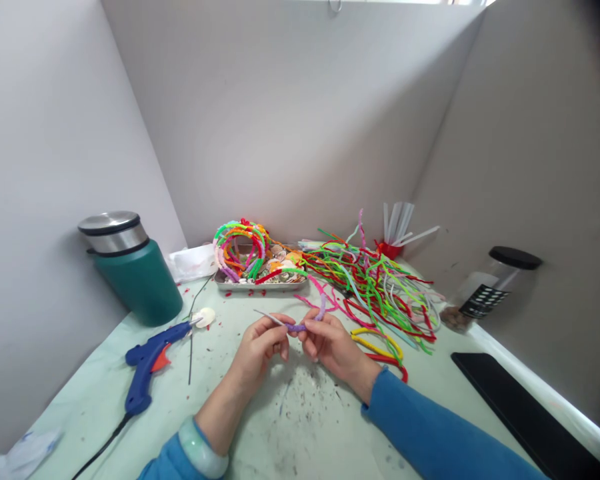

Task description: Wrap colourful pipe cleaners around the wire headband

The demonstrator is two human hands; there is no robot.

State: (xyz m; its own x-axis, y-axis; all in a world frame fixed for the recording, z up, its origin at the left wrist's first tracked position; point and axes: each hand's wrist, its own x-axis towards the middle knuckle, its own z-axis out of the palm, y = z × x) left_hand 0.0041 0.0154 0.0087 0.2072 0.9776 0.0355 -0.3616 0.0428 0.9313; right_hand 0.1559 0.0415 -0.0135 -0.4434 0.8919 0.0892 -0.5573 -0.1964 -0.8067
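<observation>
My left hand [263, 343] and my right hand [334, 343] meet in the middle, above the table. Both pinch a purple fuzzy pipe cleaner [296, 327] between thumb and fingers. A thin greyish end [269, 316] sticks out to the upper left past my left fingers. From my right fingers the strand curves up and back, turning from lilac to pink [316, 284], then green and red near the tray. Whether the coloured sections are joined or twisted together is too small to tell. My inner fingertips are partly hidden behind the strand.
A metal tray [260, 287] holds coiled coloured rings [240, 250] and small pieces. A tangle of pipe cleaners [375, 287] lies right of it. Leftward are a blue glue gun [147, 367] and green bottle [137, 280]; rightward, a jar [485, 293] and black slab [520, 413].
</observation>
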